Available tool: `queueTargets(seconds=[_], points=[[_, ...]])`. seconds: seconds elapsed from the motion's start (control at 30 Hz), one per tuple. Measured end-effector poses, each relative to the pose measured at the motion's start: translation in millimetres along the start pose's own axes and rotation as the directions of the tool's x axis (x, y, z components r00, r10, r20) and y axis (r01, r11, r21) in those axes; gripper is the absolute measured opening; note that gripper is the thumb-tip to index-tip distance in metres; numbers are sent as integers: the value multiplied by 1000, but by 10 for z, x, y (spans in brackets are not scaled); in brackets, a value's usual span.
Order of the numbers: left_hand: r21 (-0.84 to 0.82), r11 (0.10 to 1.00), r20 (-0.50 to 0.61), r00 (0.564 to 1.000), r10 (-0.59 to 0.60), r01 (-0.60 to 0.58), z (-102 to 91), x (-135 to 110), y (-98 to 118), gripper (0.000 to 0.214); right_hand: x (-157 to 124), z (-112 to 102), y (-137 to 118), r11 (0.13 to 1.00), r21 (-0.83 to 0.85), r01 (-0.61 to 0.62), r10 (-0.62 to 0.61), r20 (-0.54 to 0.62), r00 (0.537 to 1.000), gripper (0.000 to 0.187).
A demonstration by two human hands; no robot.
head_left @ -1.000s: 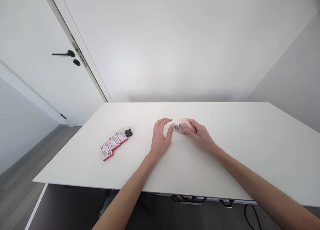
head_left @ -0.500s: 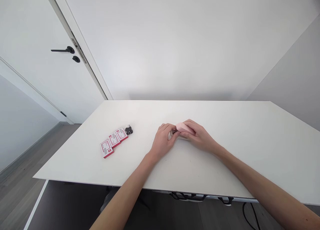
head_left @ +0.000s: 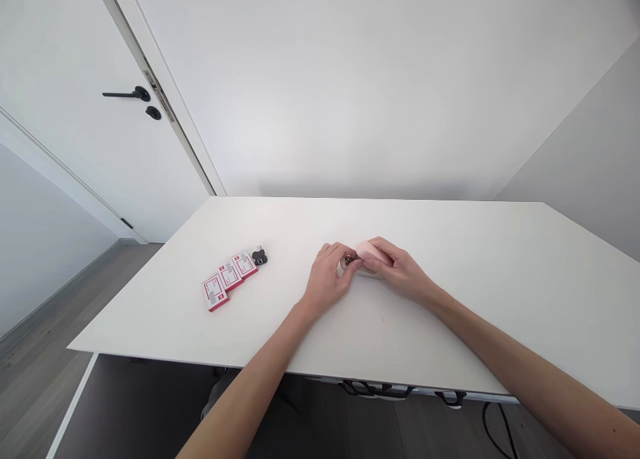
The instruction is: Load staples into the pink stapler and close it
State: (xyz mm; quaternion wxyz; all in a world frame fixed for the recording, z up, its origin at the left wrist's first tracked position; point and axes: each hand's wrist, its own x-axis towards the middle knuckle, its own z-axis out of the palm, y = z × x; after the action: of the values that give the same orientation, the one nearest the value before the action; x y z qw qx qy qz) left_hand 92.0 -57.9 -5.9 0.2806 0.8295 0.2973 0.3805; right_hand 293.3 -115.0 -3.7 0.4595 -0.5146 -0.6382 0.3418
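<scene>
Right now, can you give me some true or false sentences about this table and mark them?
1. The right hand holds a pink-and-white stapler-like tool. True.
2. The left hand rests on the boxes. False: the left hand is at the tool's end.
3. A small black rounded item lies on the smooth white table. True.
4. Five boxes lie there. False: there are three flat white-and-red boxes.
5. The door handle is black. True.
</scene>
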Motion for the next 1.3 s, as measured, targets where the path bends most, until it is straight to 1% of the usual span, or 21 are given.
queueTargets(seconds=[0.13, 0.3, 0.4, 0.5, 0.63, 0.83, 0.93, 1.07, 1.2, 1.3], points=[[-10, 1000, -7, 1000, -14, 14, 2, 1, -10, 16, -7, -24, 12, 999, 4, -51, 51, -31, 998, 42], [-26, 999, 2, 999, -44, 44, 4, 0, -11, 17, 3, -58, 9, 998, 54, -45, 46, -23, 999, 46], [-8, 998, 25, 997, -69, 70, 5, -6, -11, 18, 16, -69, 14, 985, 162, -64, 66, -7, 998, 43], [-1, 997, 23, 997, -75, 75, 7, -11, -14, 18, 33, -76, 33, 953, 297, -56, 56, 10, 998, 38], [-7, 998, 28, 997, -69, 69, 15, -14, -30, 15, 51, -91, 50, 925, 378, -42, 37, 20, 999, 33], [40, 997, 31, 997, -71, 69, 35, -14, -79, 10, 83, -148, 78, 918, 396, -16, 16, 3, 1000, 35], [58, 995, 27, 996, -80, 78, 33, -11, -101, 8, 104, -205, 98, 934, 356, -23, 15, 26, 1000, 38], [96, 992, 2, 997, -82, 82, 17, -6, -109, 10, 120, -301, 111, 935, 354, -30, 14, 48, 999, 34], [76, 993, -25, 996, -91, 92, 2, -2, -94, 10, 126, -392, 123, 937, 347, -39, 12, 79, 997, 31], [69, 993, -35, 995, -94, 96, -9, -2, -84, 11, 125, -441, 138, 943, 329, -52, 22, 93, 995, 32]])
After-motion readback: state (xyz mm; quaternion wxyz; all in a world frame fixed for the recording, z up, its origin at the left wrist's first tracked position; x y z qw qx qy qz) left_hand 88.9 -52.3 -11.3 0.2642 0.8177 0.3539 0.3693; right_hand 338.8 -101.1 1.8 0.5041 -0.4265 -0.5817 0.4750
